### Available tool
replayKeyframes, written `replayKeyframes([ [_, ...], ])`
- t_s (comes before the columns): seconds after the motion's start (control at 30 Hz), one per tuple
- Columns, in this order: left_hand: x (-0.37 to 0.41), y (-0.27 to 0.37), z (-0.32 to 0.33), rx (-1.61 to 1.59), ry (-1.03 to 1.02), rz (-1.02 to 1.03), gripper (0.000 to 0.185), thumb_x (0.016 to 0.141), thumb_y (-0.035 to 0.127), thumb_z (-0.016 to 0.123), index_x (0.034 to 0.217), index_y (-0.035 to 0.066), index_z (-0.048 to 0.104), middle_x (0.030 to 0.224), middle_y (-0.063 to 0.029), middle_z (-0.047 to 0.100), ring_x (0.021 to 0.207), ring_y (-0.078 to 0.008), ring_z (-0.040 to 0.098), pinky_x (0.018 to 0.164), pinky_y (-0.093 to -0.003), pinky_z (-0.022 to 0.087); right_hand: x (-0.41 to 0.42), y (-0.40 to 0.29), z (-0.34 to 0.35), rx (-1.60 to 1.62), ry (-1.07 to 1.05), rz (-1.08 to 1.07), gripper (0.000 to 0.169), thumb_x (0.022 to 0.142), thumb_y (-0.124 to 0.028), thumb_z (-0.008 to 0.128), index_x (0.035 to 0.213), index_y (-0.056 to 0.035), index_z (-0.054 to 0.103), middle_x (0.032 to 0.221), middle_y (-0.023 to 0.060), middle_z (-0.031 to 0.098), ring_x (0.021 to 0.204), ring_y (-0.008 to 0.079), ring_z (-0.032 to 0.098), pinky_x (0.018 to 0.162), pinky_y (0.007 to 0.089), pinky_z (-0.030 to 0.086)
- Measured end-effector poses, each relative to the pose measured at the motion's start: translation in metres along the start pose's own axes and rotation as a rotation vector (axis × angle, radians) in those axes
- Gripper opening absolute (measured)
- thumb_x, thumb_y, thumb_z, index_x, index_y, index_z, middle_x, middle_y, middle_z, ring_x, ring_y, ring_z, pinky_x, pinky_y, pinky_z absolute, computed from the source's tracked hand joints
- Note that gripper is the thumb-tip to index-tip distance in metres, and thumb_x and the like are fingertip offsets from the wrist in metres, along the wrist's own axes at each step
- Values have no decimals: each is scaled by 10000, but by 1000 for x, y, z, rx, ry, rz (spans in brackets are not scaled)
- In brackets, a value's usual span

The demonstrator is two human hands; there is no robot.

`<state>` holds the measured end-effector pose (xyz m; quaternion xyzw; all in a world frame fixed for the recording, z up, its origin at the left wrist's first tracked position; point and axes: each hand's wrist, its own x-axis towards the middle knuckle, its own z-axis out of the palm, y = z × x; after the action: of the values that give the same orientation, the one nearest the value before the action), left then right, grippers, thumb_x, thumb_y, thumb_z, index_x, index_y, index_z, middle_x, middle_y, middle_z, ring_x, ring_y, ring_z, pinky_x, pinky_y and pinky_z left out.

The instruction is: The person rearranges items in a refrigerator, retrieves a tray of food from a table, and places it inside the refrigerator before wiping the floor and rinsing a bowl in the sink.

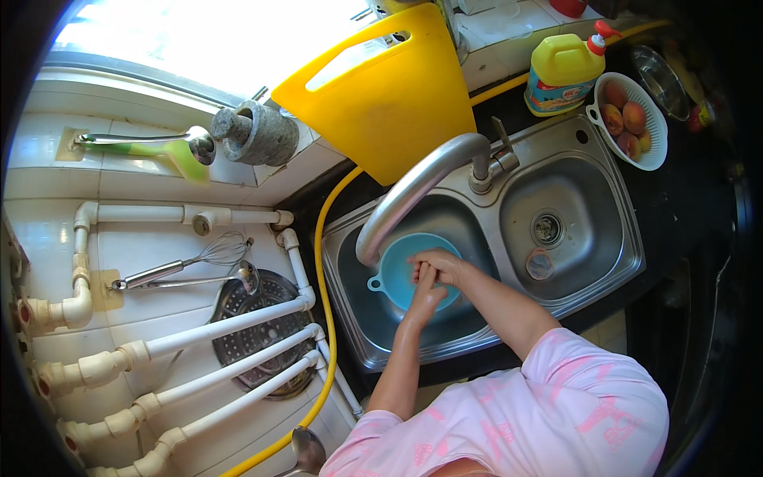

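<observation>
Over a light blue plastic basin [394,269] with a small looped handle, my two hands meet. The fingers of my right hand [439,263] curl against those of my left hand [425,296], whose thumb stands out to the side. Their overlap hides whether anything small lies between them. The basin sits in the left bowl of a stainless steel double sink [343,271]. Above the basin's far left rim hangs the end of the curved metal faucet [420,189]; no stream of water shows plainly.
A yellow cutting board [393,101] leans behind the faucet. In the right bowl, a small round item [540,264] lies near the drain strainer [546,228]. A white colander [654,134] of peaches and a yellow pump bottle [560,77] stand beyond. A yellow hose [325,292] runs left of the sink.
</observation>
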<state>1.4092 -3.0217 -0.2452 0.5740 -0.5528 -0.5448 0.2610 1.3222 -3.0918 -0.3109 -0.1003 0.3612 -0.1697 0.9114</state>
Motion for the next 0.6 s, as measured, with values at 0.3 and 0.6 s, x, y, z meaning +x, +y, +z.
replayKeyframes([
  [0.3, 18, -31, -5, -1326, 556, -53, 452, 929, 258, 454, 1310, 18, 411, 1336, -172, 481, 938, -189, 561, 723, -295, 484, -67, 52, 76, 688, -142, -104, 304, 909, -329, 528, 1060, -75, 596, 956, 111, 638, 860, 298, 634, 789, 418, 528],
  [0.6, -21, 35, 76, 248, 493, -118, 769, 833, 283, 636, 1409, -40, 243, 1437, -283, 304, 1357, -402, 271, 1109, -460, 203, 5, 12, 11, -1006, 681, -193, 296, 930, -302, 500, 911, -48, 649, 1156, 172, 602, 896, 357, 621, 790, 414, 505],
])
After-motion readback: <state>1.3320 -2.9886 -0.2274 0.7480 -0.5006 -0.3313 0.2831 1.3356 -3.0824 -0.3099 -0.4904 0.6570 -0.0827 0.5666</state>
